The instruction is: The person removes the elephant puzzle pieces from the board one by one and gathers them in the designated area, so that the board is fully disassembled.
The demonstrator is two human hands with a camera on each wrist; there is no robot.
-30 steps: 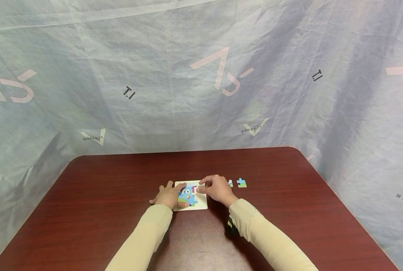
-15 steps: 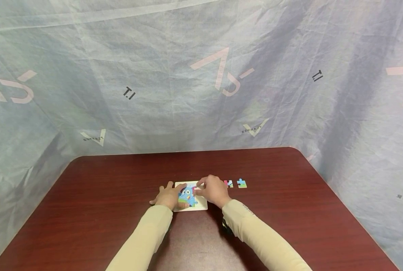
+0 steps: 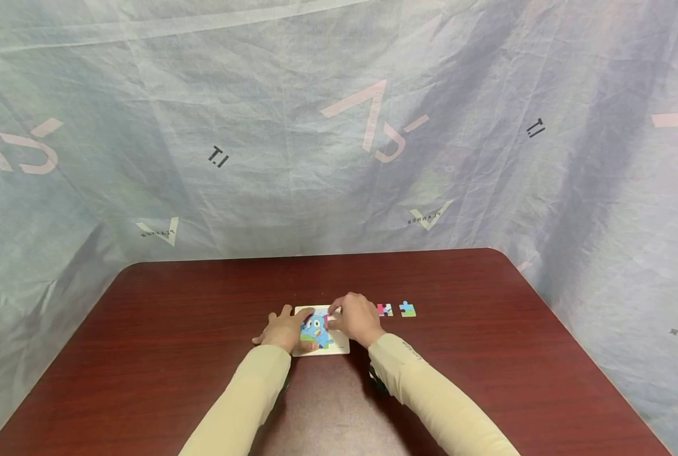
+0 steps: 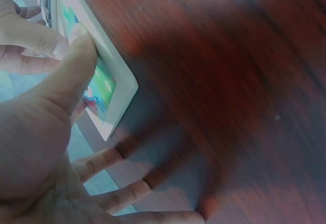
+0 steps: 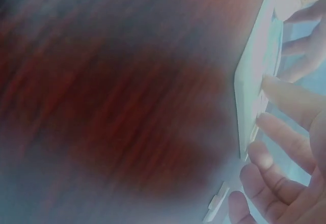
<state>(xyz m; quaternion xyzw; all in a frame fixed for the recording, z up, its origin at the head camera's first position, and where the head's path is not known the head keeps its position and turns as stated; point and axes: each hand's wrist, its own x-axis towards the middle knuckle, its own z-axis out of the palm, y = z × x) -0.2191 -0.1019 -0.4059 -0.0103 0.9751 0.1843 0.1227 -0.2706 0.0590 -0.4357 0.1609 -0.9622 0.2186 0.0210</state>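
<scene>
A white-rimmed jigsaw board lies flat on the table, partly filled with a picture of a blue cartoon character. My left hand rests at the board's left side, fingers spread. Its thumb lies over the picture near the rim in the left wrist view. Over the upper right of the board, my right hand pinches a puzzle piece between thumb and forefinger. Pink shows on this piece; the fingers cover most of it. Its thumb reaches over the board edge in the right wrist view.
Right of the board lie two loose puzzle pieces, one pink and white, partly behind the right hand, and one blue and green. The dark red table extends to both sides. A grey printed cloth hangs behind it.
My right hand has moved slightly left over the board with the puzzle piece, uncovering more of the pink and white piece. The left hand stays in place.
</scene>
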